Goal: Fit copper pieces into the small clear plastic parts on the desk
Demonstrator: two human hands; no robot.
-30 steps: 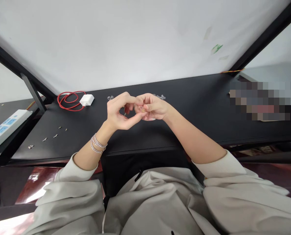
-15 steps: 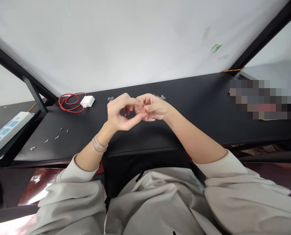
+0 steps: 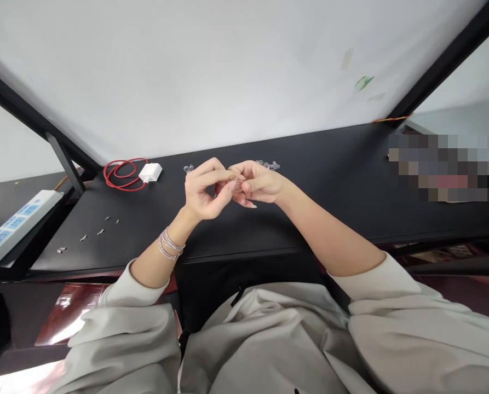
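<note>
Above the black table (image 3: 334, 202), my left hand (image 3: 208, 189) and my right hand (image 3: 260, 183) meet at the fingertips. Between them is a small clear piece (image 3: 238, 186) with a gold-coloured bit (image 3: 232, 177) at its upper left. My right thumb and fingers pinch the clear piece. The left thumb and index finger close at the gold-coloured bit. Small clear pieces lie on the table behind the hands, some (image 3: 189, 169) beyond the left hand and others (image 3: 274, 165) beyond the right. Fingers hide part of what is held.
A white charger (image 3: 150, 173) with a coiled red cable (image 3: 125, 189) lies at the back left. Several tiny metallic parts (image 3: 100, 231) are scattered at the left. A power strip (image 3: 18, 224) sits at the far left, and a blurred-out patch covers things at the far right.
My left thumb has drawn back slightly from the clear piece, and the gold-coloured bit now shows at the left fingertips. The whole view has shifted a little.
</note>
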